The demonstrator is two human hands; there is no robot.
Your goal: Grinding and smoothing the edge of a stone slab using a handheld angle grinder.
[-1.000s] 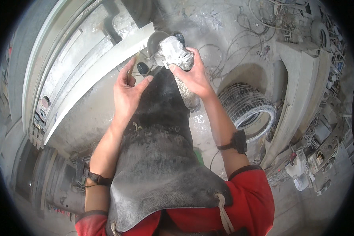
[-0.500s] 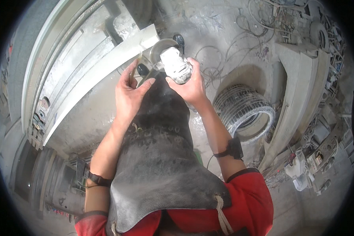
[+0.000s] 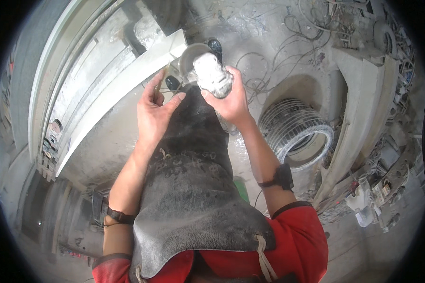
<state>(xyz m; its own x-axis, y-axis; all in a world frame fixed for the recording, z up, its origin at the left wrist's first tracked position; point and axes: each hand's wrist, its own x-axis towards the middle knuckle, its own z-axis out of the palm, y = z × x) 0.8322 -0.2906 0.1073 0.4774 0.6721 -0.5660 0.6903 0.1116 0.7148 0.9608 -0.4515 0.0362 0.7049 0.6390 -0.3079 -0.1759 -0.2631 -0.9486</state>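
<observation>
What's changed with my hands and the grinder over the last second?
Your right hand and the dusty grinder have shifted slightly toward you. Nothing was newly grasped or released. Your left hand, holding a thin piece, stayed nearly put; the tyre stayed too.

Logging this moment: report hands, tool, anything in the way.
Right hand gripping dusty grinder. Left hand: thumb and fingers apart, hold unclear. Disc near pale slab; black shoes close by in view.

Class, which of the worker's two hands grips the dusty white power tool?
The right hand, wrapped around the power tool; the left hand is apart from it.
</observation>
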